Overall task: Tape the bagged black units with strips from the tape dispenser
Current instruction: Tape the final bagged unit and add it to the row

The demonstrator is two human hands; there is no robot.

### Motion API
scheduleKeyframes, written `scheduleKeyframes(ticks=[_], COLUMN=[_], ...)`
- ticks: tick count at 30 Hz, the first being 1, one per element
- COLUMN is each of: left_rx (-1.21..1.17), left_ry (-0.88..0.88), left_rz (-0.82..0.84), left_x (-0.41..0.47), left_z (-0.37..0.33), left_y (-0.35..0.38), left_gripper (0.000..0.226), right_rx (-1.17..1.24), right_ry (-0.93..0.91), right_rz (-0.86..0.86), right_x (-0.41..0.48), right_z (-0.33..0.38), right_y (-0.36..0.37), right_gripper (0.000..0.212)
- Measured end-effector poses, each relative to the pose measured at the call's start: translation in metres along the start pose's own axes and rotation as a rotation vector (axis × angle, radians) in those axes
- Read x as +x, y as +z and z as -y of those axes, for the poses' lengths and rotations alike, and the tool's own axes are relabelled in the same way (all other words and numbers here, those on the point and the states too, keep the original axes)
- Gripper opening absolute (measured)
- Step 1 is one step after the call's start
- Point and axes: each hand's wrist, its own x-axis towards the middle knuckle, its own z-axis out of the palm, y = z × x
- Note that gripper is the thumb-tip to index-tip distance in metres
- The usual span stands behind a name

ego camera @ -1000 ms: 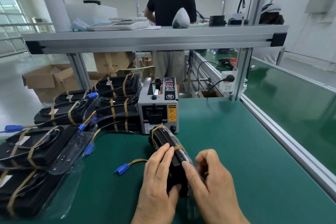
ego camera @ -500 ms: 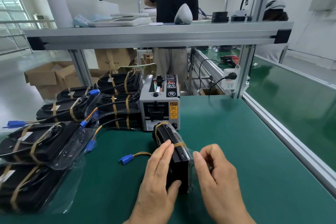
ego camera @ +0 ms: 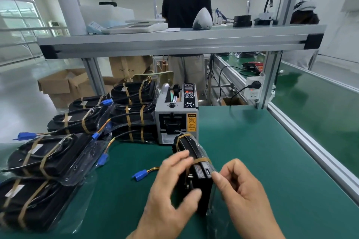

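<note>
A bagged black unit [ego camera: 196, 172] stands on edge on the green mat, just in front of the grey tape dispenser [ego camera: 176, 116]. Two tan tape bands cross it. My left hand [ego camera: 171, 196] grips its left side, fingers over the top and thumb on the near end. My right hand [ego camera: 242, 196] pinches the clear bag at the unit's right upper edge. A wire with a blue connector [ego camera: 139, 175] trails out to the left.
Several taped bagged units [ego camera: 50, 153] are piled at the left, up to the dispenser. An aluminium shelf frame [ego camera: 174, 42] crosses overhead. A person [ego camera: 186, 6] stands behind it, back turned. A raised rail [ego camera: 314, 147] bounds the mat on the right.
The unit has been lifted and tilted up on its edge. My left hand shifted further over its top; my right hand moved in to pinch the bag at its right edge.
</note>
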Motion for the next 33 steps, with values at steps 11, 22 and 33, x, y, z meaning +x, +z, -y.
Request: scheduleKeyframes(ticks=[11, 22, 33], left_rx=[-0.71, -0.706, -0.643], left_ry=[-1.194, -1.323, -1.309], left_rz=[-0.422, -0.373, -0.655], left_x=[0.127, 0.154, 0.162], left_z=[0.063, 0.079, 0.079], left_y=[-0.001, 0.009, 0.024], left_gripper=[0.02, 0.026, 0.011], right_rx=[0.07, 0.094, 0.088], right_ry=[0.005, 0.031, 0.038], right_rz=[0.032, 0.044, 0.057], right_x=[0.005, 0.006, 0.005], right_z=[-0.003, -0.005, -0.001], right_y=[-0.002, -0.006, -0.009], right_gripper=[0.03, 0.026, 0.028])
